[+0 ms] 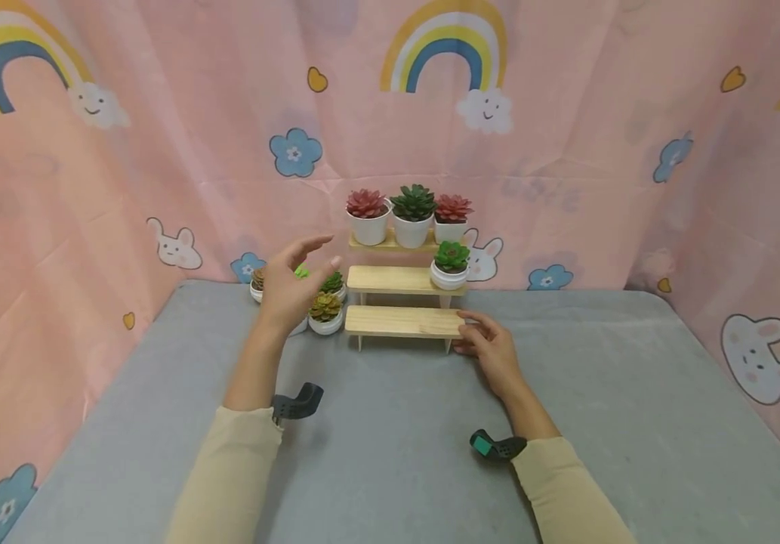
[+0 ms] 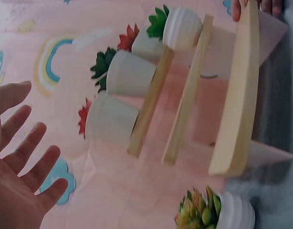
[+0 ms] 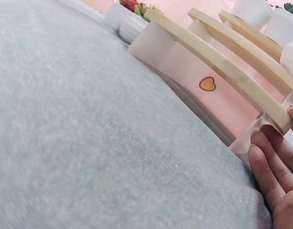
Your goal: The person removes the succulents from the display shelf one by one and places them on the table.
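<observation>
A three-tier wooden plant stand with clear side supports stands on the table. My right hand grips the right end of its lowest shelf, fingertips at the edge and beside the support. My left hand hangs with spread fingers above the potted succulents left of the stand, holding nothing. Below it are a yellowish succulent and a green succulent in white pots, others partly hidden behind the hand. A bright green succulent sits at the right end of the middle shelf.
Along the top shelf stand a red succulent, a dark green succulent and another red succulent, all in white pots. A pink printed curtain rises behind the grey table cover.
</observation>
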{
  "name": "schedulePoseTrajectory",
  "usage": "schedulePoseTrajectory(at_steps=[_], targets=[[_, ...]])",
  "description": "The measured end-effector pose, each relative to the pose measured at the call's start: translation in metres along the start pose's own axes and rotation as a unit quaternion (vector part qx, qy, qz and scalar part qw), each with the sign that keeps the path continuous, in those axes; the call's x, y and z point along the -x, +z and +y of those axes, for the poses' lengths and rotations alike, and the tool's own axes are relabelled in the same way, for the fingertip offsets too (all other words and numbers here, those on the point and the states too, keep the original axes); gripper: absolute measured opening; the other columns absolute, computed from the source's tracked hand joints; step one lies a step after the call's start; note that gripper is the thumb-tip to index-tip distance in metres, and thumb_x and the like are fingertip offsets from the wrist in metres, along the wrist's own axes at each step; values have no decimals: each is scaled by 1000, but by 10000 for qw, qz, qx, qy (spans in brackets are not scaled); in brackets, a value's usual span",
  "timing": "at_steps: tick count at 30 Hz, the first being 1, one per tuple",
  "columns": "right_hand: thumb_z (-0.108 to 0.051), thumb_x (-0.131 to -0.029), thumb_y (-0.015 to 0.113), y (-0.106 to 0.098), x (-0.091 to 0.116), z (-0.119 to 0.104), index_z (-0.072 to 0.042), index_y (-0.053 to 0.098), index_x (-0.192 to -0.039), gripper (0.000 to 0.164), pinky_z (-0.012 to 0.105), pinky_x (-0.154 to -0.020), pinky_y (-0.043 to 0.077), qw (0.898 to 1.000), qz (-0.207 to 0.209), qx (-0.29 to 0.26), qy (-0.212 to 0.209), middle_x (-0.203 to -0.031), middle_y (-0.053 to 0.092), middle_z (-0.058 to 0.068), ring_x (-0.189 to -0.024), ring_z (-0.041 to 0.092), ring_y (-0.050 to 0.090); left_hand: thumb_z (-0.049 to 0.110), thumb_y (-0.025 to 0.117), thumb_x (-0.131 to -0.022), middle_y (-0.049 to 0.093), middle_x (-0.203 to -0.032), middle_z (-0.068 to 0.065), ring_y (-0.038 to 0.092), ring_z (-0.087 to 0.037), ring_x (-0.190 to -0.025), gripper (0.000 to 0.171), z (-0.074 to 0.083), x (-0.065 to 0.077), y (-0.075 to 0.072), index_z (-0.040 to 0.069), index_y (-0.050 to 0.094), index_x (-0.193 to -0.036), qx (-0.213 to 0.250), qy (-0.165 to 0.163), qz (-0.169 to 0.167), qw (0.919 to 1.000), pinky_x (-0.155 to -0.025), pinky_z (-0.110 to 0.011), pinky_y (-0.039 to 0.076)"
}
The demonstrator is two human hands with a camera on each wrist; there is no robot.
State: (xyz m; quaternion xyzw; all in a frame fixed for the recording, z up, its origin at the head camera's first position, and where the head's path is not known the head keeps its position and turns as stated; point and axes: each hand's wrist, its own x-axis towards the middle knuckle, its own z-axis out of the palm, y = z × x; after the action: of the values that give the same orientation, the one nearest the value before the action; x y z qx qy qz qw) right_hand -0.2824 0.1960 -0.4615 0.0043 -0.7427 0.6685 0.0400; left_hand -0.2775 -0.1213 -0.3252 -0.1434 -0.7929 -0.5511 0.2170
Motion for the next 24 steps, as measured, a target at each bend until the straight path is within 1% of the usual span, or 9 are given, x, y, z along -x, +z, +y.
schedulePoseTrajectory(at_steps=[3, 8, 14, 15, 17, 20, 22, 23, 24], targets=[[-12, -101, 59, 0, 0, -1, 0, 60, -135, 36, 22, -73, 62, 10000, 31, -21, 37, -100, 71, 5, -77, 6, 71, 21, 74, -93, 67, -135, -10, 55, -25, -135, 38, 9, -5, 11, 8, 68, -129, 98, 154, -171, 9997, -122, -46, 35], [-10, -101, 58, 0, 0, -1, 1, 60, -135, 36, 23, -73, 62, 9999, 9, -125, 35, -96, 71, 1, -76, 6, 71, 19, 75, -92, 67, -134, -8, 56, -23, -133, 38, 20, -13, 33, 8, 68, -128, 163, 376, -437, 9982, -120, -48, 37], [-8, -100, 58, -1, -2, 1, 2, 60, -134, 35, 23, -72, 62, 9998, 26, -197, 61, -90, 71, -6, -75, 7, 71, 18, 78, -89, 65, -136, -7, 56, -24, -131, 42, 32, -21, 62, 11, 68, -129, 148, 632, -802, 9947, -114, -51, 44], [-8, -100, 58, -1, -2, 1, 2, 60, -134, 35, 23, -72, 62, 9998, 21, -194, 67, -89, 71, -7, -75, 7, 71, 17, 79, -89, 64, -136, -8, 56, -25, -131, 42, 33, -22, 66, 11, 68, -129, 220, 657, -874, 9938, -112, -51, 46], [-8, -100, 58, -1, -2, 1, 3, 60, -134, 35, 23, -71, 62, 9998, 21, -198, 67, -88, 70, -8, -75, 7, 71, 16, 79, -88, 64, -136, -9, 58, -27, -130, 43, 35, -24, 75, 11, 67, -129, 359, 662, -989, 9922, -107, -48, 52], [-7, -100, 58, 0, -1, 0, 3, 60, -134, 35, 23, -72, 62, 9997, 1, -228, 53, -88, 71, -8, -75, 7, 71, 12, 79, -88, 63, -134, -11, 61, -30, -128, 43, 35, -26, 86, 9, 67, -129, 626, 708, -1081, 9896, -96, -42, 60], [-8, -101, 58, 0, 0, 0, 3, 60, -134, 35, 23, -72, 62, 9997, -11, -245, 36, -88, 71, -8, -75, 6, 71, 11, 79, -88, 63, -133, -11, 61, -31, -127, 43, 34, -28, 93, 7, 66, -129, 739, 735, -1108, 9884, -91, -36, 62], [-8, -101, 58, 0, 0, -1, 3, 60, -134, 35, 23, -72, 62, 9997, -18, -253, 29, -88, 71, -8, -76, 6, 71, 11, 79, -88, 63, -133, -11, 61, -30, -128, 43, 33, -29, 96, 7, 66, -129, 739, 743, -1103, 9884, -91, -34, 61], [-7, -100, 58, 0, 0, -1, 4, 60, -134, 35, 23, -72, 62, 9996, -20, -273, 32, -88, 71, -8, -76, 6, 71, 10, 79, -88, 62, -133, -11, 63, -32, -126, 43, 32, -29, 100, 7, 66, -129, 807, 743, -1124, 9876, -91, -34, 61]])
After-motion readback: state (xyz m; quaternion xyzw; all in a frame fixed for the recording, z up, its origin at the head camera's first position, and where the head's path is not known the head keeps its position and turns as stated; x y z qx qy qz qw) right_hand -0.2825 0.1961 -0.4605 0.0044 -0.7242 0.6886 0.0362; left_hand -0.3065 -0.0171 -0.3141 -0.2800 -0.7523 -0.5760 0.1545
